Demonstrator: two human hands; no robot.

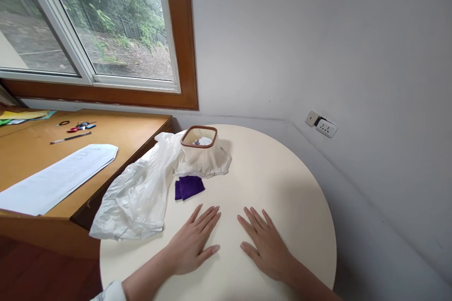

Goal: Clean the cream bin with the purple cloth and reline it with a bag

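Observation:
My left hand (pixel 195 241) lies flat on the round cream table (pixel 275 160), fingers stretched out and thumb apart, holding nothing. Opposite it, my right hand (pixel 264 244) also rests palm down on the tabletop with its fingers spread. A folded purple cloth (pixel 191 187) is just beyond my left fingertips, not touched by them. Behind the cloth stands a small bin (pixel 199 145) with a brown rim, lined with a pale bag and holding white scraps. A crumpled white plastic bag (pixel 137 197) spreads along the table's left side, left of my left hand.
At the left, a wooden desk (pixel 141 127) adjoins the table. On it lie papers (pixel 67 178), a pen (pixel 70 138), keys (pixel 83 125) and a dark ring-shaped band (pixel 64 122). A white wall with a socket (pixel 326 128) rises behind and right; a window (pixel 120 23) is at the upper left.

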